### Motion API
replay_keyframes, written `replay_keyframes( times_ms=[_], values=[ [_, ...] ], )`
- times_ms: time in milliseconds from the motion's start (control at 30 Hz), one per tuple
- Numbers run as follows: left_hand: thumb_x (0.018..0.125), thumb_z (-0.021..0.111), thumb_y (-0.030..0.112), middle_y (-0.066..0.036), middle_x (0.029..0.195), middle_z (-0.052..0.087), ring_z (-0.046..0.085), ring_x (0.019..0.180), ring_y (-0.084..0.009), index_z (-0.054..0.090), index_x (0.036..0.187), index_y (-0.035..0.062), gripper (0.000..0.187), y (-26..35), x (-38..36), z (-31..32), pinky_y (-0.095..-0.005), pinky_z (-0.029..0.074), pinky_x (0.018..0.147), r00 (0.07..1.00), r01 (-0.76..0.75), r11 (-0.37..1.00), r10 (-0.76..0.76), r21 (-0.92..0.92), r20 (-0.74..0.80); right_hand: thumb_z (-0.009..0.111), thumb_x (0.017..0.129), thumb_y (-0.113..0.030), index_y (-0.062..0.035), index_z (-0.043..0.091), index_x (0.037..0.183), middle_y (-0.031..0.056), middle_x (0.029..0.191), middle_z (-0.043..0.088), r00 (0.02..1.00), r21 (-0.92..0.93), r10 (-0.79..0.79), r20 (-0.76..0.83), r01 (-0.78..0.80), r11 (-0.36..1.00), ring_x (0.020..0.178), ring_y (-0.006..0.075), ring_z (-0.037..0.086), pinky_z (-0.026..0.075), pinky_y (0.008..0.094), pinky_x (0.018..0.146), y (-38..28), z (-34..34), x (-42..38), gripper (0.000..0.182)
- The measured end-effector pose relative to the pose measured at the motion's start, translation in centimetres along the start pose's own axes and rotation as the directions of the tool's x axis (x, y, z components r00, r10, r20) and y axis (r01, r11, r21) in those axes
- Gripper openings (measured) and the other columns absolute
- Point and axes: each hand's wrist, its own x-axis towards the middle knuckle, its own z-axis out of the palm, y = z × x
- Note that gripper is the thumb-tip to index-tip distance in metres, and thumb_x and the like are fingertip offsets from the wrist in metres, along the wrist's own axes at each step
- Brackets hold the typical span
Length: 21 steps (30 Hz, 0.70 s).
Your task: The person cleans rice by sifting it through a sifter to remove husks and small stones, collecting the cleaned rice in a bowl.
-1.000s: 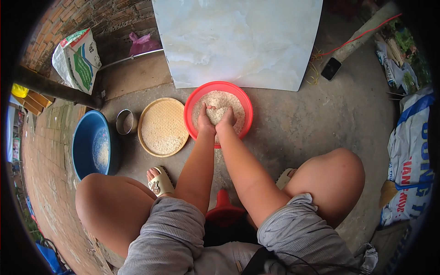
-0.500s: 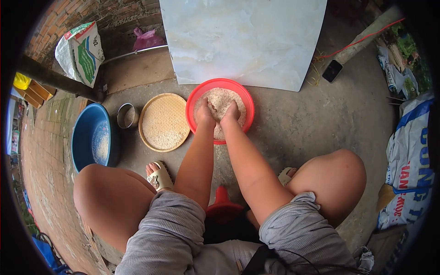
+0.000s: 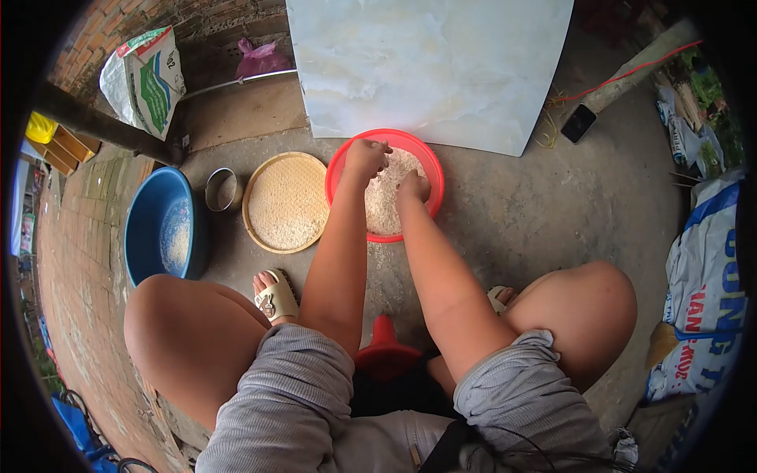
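A red basin (image 3: 436, 175) of pale, rice-like grain (image 3: 384, 206) stands on the floor in front of me. My left hand (image 3: 365, 160) is over the basin's left part, raised above the grain, its fingers bent and partly apart. Low at the basin's right side, my right hand (image 3: 414, 188) is curled close to the grain; its fingertips are hidden, and what it holds cannot be made out. Left of the basin lies a round woven tray (image 3: 284, 189) with grain scattered on it.
A metal pot (image 3: 221, 189) and a blue tub (image 3: 150, 229) with some grain stand to the left. A pale marbled panel (image 3: 426, 71) is behind the basin. A phone (image 3: 579, 124) lies right of the panel. Printed sacks (image 3: 698, 315) line the right edge.
Both hands were together in the grain. My left hand has lifted up and away from the grain; my right hand has shifted right. The view has tilted slightly.
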Motion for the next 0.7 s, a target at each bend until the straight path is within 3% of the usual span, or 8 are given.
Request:
replay_keyframes(
  times_ms=[33,100,167,333,400,500,567,700],
  values=[
    [0.089,0.053,0.025,-0.008,0.054,0.058,0.051,0.042,-0.0140,0.065,0.079,-0.0007,0.030,0.1,0.2,-0.2,-0.0286,0.040,0.039,1.000,-0.022,0.999,0.022,0.047,0.002,0.047,0.088,-0.022,0.0051,0.058,0.087,0.0146,0.082,0.062,1.000,-0.001,0.000,0.000,0.000,1.000,0.064,0.0223,0.062,0.049,0.0354,0.054,0.1,0.0,0.0,0.029],
    [0.089,0.052,0.024,-0.010,0.056,0.061,0.054,0.043,-0.0144,0.065,0.079,-0.0006,0.029,0.8,0.1,-0.4,-0.0289,0.042,0.040,0.999,-0.042,0.995,0.042,0.095,0.005,0.047,0.090,-0.020,0.0050,0.056,0.093,0.0155,0.080,0.061,0.995,0.184,0.093,0.023,-0.096,0.978,0.055,0.0230,0.060,0.048,0.0328,0.044,-0.2,-0.1,-0.5,0.027],
    [0.090,0.051,0.025,-0.014,0.060,0.064,0.060,0.047,-0.0168,0.064,0.079,-0.0024,0.032,1.9,-0.3,-0.6,-0.0301,0.047,0.042,0.995,-0.032,0.980,0.013,0.195,0.096,0.047,0.090,-0.019,0.0052,0.055,0.094,0.0162,0.081,0.061,0.993,0.203,0.111,0.033,-0.115,0.972,0.056,0.0233,0.061,0.049,0.0320,0.044,-1.1,-0.4,-1.3,0.026],
    [0.092,0.048,0.028,-0.015,0.061,0.063,0.063,0.049,-0.0200,0.062,0.082,-0.0052,0.037,3.9,-1.2,-0.4,-0.0314,0.050,0.043,0.998,-0.056,0.952,0.057,0.300,0.005,0.048,0.090,-0.018,0.0071,0.054,0.095,0.0178,0.085,0.060,0.991,0.215,0.122,0.057,-0.131,0.968,0.062,0.0251,0.063,0.051,0.0318,0.044,-1.6,-0.5,-1.9,0.026],
    [0.093,0.047,0.029,-0.016,0.062,0.063,0.063,0.049,-0.0207,0.061,0.083,-0.0061,0.039,4.8,-1.6,-0.4,-0.0313,0.050,0.042,0.998,-0.048,0.954,0.056,0.295,-0.019,0.047,0.089,-0.017,0.0079,0.057,0.091,0.0175,0.085,0.061,1.000,0.005,0.013,0.018,-0.013,1.000,0.071,0.0260,0.063,0.053,0.0342,0.054,-1.8,-0.8,-2.5,0.027],
    [0.092,0.047,0.031,-0.016,0.060,0.061,0.058,0.047,-0.0206,0.061,0.083,-0.0062,0.041,5.0,-1.0,-0.5,-0.0348,0.049,0.044,0.999,-0.002,0.977,-0.009,0.212,0.051,0.049,0.087,-0.017,0.0065,0.061,0.086,0.0158,0.082,0.062,0.999,0.031,0.034,-0.039,-0.033,0.999,0.074,0.0245,0.062,0.050,0.0337,0.064,0.5,0.7,0.3,0.026],
    [0.091,0.048,0.033,-0.016,0.064,0.061,0.061,0.061,-0.0222,0.059,0.082,-0.0080,0.043,3.8,0.5,-0.5,-0.0382,0.053,0.058,0.986,-0.166,0.836,0.133,0.523,0.100,0.051,0.083,-0.016,0.0056,0.062,0.085,0.0150,0.082,0.062,1.000,0.010,0.010,-0.015,-0.010,1.000,0.072,0.0234,0.060,0.048,0.0339,0.066,0.4,0.5,0.5,0.024],
    [0.088,0.052,0.034,-0.015,0.076,0.063,0.061,0.073,-0.0215,0.059,0.092,-0.0055,0.040,2.7,1.3,-0.4,-0.0383,0.052,0.068,0.991,-0.131,0.809,0.088,0.573,0.102,0.053,0.075,-0.015,0.0044,0.063,0.084,0.0127,0.083,0.060,0.993,0.067,0.021,0.119,-0.030,0.997,0.070,0.0197,0.053,0.043,0.0327,0.067,-2.2,-0.8,-2.7,0.023]
  ],
)
